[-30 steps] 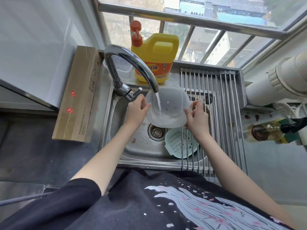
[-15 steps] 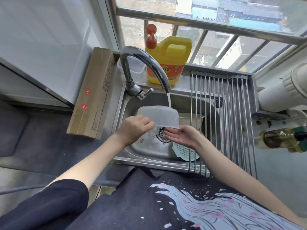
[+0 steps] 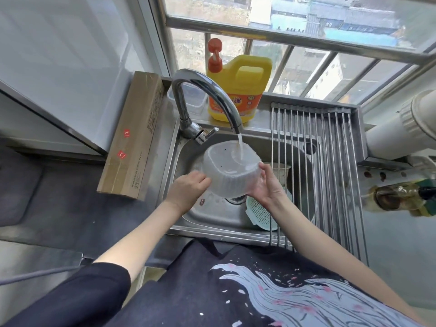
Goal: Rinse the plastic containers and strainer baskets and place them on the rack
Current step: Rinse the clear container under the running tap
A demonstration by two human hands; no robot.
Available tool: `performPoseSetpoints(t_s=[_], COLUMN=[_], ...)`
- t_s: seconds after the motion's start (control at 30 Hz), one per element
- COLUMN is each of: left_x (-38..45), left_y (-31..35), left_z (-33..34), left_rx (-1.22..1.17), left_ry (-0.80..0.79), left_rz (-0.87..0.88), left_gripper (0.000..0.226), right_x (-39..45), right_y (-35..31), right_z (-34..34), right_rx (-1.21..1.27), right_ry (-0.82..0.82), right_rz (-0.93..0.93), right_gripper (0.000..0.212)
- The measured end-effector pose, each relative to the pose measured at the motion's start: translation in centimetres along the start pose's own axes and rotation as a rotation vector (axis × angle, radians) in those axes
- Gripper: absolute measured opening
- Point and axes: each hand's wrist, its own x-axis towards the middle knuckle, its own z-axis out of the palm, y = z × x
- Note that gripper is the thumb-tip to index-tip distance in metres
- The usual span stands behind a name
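A translucent plastic container (image 3: 230, 168) is turned bottom up under the running tap (image 3: 207, 100), and water lands on its base. My left hand (image 3: 186, 191) grips its left rim. My right hand (image 3: 267, 187) holds its right side with fingers spread along the wall. A pale green strainer basket (image 3: 258, 213) lies in the sink (image 3: 188, 215) below my right wrist, partly hidden by the roll-up rack (image 3: 330, 166). Under the rack bars a beige cup-like container (image 3: 282, 172) shows.
A yellow detergent jug (image 3: 238, 88) with an orange pump stands behind the tap, next to a clear box (image 3: 193, 97). A long cardboard box (image 3: 133, 138) lies left of the sink. An oil bottle (image 3: 398, 199) and white pipe (image 3: 401, 128) are at the right.
The container has gone from open side facing me to bottom up under the stream. My right hand has shifted from beneath it to its right side.
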Motion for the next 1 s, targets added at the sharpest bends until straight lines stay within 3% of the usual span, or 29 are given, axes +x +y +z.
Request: performPoseSetpoints(t_s=[0.07, 0.13, 0.23, 0.3, 0.37, 0.5, 0.63, 0.83, 0.93, 1.0], left_x=[0.6, 1.8, 4.2, 4.9, 5.1, 6.0, 7.4, 8.7, 8.8, 8.5], left_y=[1.4, 2.7, 3.1, 2.6, 2.1, 1.8, 1.2, 0.7, 0.6, 0.6], left_z=[0.7, 1.1, 0.7, 0.7, 0.9, 1.3, 1.8, 2.3, 2.1, 2.4], left_rx=[-0.266, -0.616, -1.489, -1.920, -1.997, -2.052, -2.121, -2.170, -2.158, -2.116], left_ry=[-0.055, -0.079, -0.083, -0.105, -0.129, -0.111, 0.025, 0.047, 0.012, -0.055], left_rz=[-0.379, -0.799, -1.480, -1.630, -1.642, -1.496, -1.418, -1.346, -1.381, -1.428], left_gripper=[0.025, 0.033, 0.038, 0.039, 0.044, 0.033, 0.025, 0.017, 0.015, 0.020], right_x=[0.1, 0.0, 0.1, 0.3, -0.4, -1.0, -1.2, -1.1, -1.3, -1.2], right_y=[-0.5, -0.9, -1.3, -1.5, -1.8, -2.6, -3.2, -3.2, -3.4, -3.5], right_z=[-0.5, -1.1, -1.8, -2.4, -2.4, -2.4, -2.0, -1.4, -1.1, -1.0], right_rx=[0.014, -0.017, -0.147, -0.199, -0.263, -0.453, -0.422, -0.347, -0.410, -0.459], right_ry=[-0.061, -0.094, -0.105, -0.048, 0.009, 0.021, -0.023, -0.002, -0.001, 0.025], right_rz=[-0.062, -0.107, -0.114, -0.112, -0.105, -0.094, -0.170, -0.246, -0.269, -0.296], right_gripper=[0.073, 0.068, 0.066, 0.093, 0.108, 0.079, 0.052, 0.044, 0.031, 0.035])
